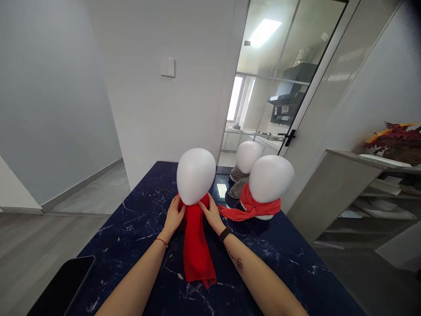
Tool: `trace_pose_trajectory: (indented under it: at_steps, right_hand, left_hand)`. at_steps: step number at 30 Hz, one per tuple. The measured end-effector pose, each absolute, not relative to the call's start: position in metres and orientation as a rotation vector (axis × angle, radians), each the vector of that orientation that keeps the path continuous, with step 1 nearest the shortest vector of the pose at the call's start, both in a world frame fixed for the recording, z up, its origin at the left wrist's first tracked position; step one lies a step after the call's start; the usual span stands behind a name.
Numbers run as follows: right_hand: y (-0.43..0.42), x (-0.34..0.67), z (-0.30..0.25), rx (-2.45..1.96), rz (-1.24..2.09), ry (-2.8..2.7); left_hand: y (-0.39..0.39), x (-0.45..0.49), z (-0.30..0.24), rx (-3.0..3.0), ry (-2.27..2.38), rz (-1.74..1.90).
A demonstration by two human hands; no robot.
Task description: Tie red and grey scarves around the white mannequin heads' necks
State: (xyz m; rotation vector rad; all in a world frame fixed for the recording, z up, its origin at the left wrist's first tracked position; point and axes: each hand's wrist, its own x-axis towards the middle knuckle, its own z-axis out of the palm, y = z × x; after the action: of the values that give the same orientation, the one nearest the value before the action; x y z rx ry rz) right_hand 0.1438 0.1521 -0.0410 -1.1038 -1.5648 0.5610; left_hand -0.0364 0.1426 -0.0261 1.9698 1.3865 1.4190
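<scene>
Both hands are at the red scarf (pixel 198 245), which wraps the base of a white mannequin head (pixel 196 175) standing on the dark blue table (pixel 141 221). The left hand (pixel 173 216) and the right hand (pixel 212 214) grasp the cloth at either side, thumbs in front; their other fingers are partly lost around the sides, so how firmly they grip is unclear. The scarf's long end hangs forward onto the table, while the wrap behind the neck is hidden.

To the right, a second head (pixel 271 177) wears a coral scarf (pixel 251 207). It partly covers a third head (pixel 248 156), whose grey scarf (pixel 238 189) is only partly visible. At lower left, a black-screened device (pixel 64 281) is cut off by the bottom edge.
</scene>
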Motion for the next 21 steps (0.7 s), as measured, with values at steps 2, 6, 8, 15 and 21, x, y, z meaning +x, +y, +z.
trace_pose_trajectory:
  at_steps: [2,6,8,15,21]
  right_hand:
    - [0.155,0.145,-0.043,-1.127,0.520,-1.558]
    - [0.156,0.144,-0.045,-1.217,0.423,-1.479]
    - [0.152,0.146,-0.044,-1.260,0.387,-1.421]
    - [0.123,0.152,-0.036,-1.245,0.222,-1.486]
    - [0.110,0.147,-0.035,-1.155,0.186,-1.843]
  left_hand:
    - [0.142,-0.036,-0.026,1.968,1.400,1.430]
    - [0.140,-0.039,-0.029,1.978,1.438,1.490]
    - [0.138,-0.040,-0.032,1.944,1.510,1.530]
    - [0.123,-0.036,-0.029,2.007,1.595,1.562]
    - [0.112,-0.027,-0.023,2.423,1.392,1.354]
